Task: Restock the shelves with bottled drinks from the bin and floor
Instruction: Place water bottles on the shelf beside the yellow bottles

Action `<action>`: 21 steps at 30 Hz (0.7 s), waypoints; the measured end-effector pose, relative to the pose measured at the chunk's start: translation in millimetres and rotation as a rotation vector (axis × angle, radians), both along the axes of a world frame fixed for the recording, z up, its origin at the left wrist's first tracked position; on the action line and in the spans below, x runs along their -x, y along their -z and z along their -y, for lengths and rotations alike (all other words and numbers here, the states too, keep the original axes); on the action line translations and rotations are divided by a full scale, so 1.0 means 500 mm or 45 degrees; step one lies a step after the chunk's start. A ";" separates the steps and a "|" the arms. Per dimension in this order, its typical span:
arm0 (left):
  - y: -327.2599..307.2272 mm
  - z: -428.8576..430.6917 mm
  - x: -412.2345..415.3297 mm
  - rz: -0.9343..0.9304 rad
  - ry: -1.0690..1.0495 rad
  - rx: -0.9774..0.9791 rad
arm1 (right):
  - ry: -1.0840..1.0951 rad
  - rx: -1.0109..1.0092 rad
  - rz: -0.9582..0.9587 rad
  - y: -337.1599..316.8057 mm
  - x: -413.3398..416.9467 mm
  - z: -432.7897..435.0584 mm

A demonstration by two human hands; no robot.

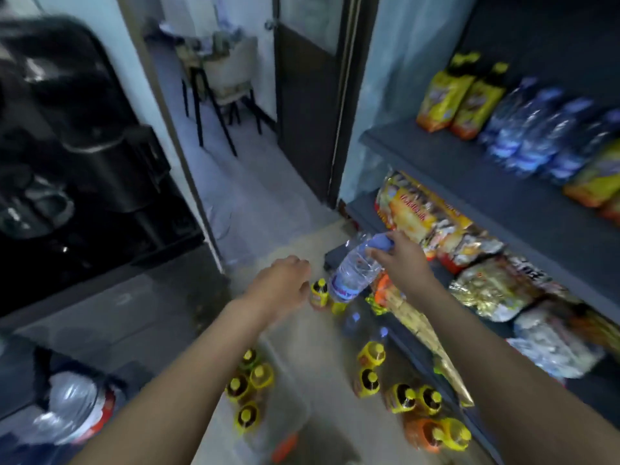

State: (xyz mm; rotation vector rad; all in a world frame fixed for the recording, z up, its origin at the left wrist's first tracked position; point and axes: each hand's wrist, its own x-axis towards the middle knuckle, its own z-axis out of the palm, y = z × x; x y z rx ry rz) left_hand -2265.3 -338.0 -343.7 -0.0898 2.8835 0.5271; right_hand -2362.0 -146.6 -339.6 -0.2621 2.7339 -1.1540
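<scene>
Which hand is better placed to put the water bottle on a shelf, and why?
Right. The right hand grips the water bottle at its cap end, beside the shelves on that side; the left hand is over the floor, farther away.

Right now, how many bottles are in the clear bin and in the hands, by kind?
Yellow-capped dark bottles in the clear bin: 4
Water bottle in the right hand: 1
Total: 5
The left hand holds none. An orange thing in the bin is too blurred to tell.
</scene>
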 end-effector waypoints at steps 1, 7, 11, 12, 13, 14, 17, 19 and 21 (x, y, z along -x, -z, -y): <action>-0.050 -0.047 0.033 -0.109 0.091 -0.003 | 0.088 0.053 -0.067 -0.056 0.006 -0.062; -0.195 -0.181 0.117 -0.305 0.345 -0.040 | 0.240 0.160 -0.221 -0.206 0.019 -0.208; -0.260 -0.298 0.172 -0.424 0.458 -0.045 | 0.358 0.240 -0.287 -0.273 0.032 -0.322; -0.271 -0.328 0.187 -0.442 0.487 -0.043 | 0.386 0.257 -0.305 -0.287 0.036 -0.350; -0.282 -0.358 0.202 -0.449 0.509 -0.049 | 0.401 0.262 -0.327 -0.301 0.040 -0.378; -0.293 -0.388 0.215 -0.446 0.527 -0.050 | 0.412 0.269 -0.341 -0.313 0.045 -0.406; -0.317 -0.474 0.256 -0.434 0.569 -0.060 | 0.450 0.288 -0.407 -0.341 0.057 -0.487; -0.322 -0.522 0.283 -0.445 0.586 -0.074 | 0.495 0.307 -0.451 -0.352 0.064 -0.535; -0.321 -0.567 0.306 -0.424 0.601 -0.097 | 0.536 0.345 -0.477 -0.355 0.068 -0.580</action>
